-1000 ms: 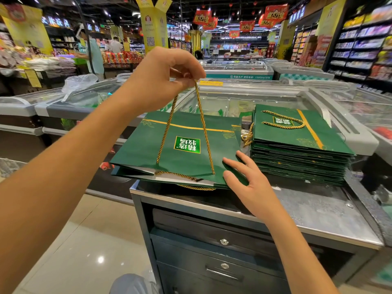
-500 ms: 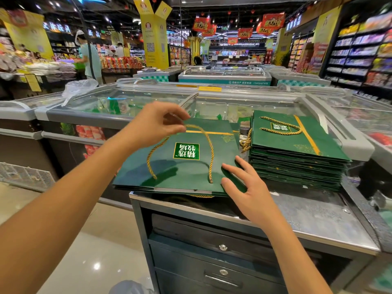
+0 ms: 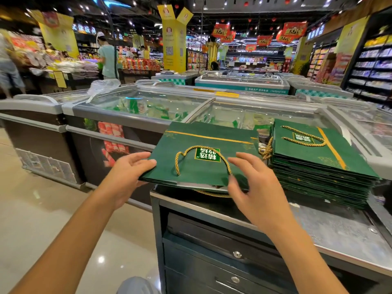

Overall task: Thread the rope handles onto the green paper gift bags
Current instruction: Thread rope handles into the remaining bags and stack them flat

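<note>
A flat green paper gift bag [image 3: 203,166] lies on top of a few more at the cabinet's left end. A gold rope handle [image 3: 202,149] lies looped across its face. Another gold rope [image 3: 212,194] peeks out under the bag's near edge. My left hand [image 3: 129,172] holds the bag at its left near corner, fingers on top. My right hand [image 3: 252,187] is spread over the near right part of the bag and blurred, thumb close to the rope's right end. A stack of green bags [image 3: 318,166] with a handle on top [image 3: 303,139] sits to the right.
The bags rest on a steel-topped cabinet [image 3: 339,234] with drawers below. Glass-lidded freezer chests [image 3: 137,107] stand behind and to the left. Tiled floor lies to the left. A person in a light shirt [image 3: 108,60] stands far back among shelves.
My left hand let go of the raised rope handle and dropped to the bag's left corner. The handle now lies flat. My right hand shifted toward the near edge.
</note>
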